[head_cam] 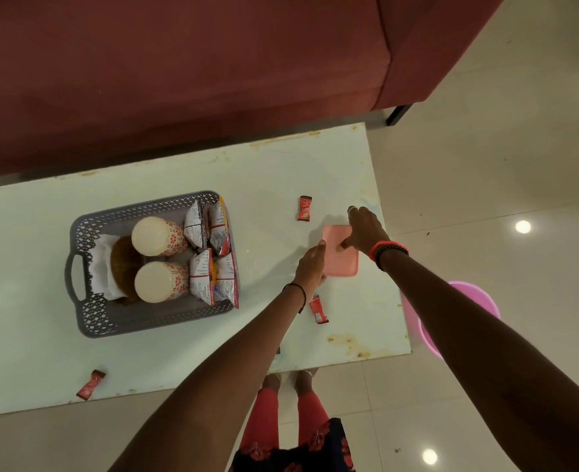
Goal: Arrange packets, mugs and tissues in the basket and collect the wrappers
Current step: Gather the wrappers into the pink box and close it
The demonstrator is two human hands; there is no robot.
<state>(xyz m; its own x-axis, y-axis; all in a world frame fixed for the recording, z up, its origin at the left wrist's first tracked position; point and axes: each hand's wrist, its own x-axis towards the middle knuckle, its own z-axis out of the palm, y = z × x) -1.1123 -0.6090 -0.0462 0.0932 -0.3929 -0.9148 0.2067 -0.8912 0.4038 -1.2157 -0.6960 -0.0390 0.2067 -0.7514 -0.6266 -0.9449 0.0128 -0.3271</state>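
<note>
Left hand (310, 265): fingers straight, released, against the left edge of the tray (344, 267). Right hand (366, 231): thumb on tray, fingers extended, released.

Basket (87, 315): grey, diamond-lattice walls. Mugs (160, 236): cream, red flower motifs. Packets (201, 281): silver with red and yellow print. Wrappers (305, 208): red, probably white lettering. Tray (344, 267): pink. Surface (281, 165): pale greenish-white, brown edge stains. Sofa (179, 63): maroon.
</note>
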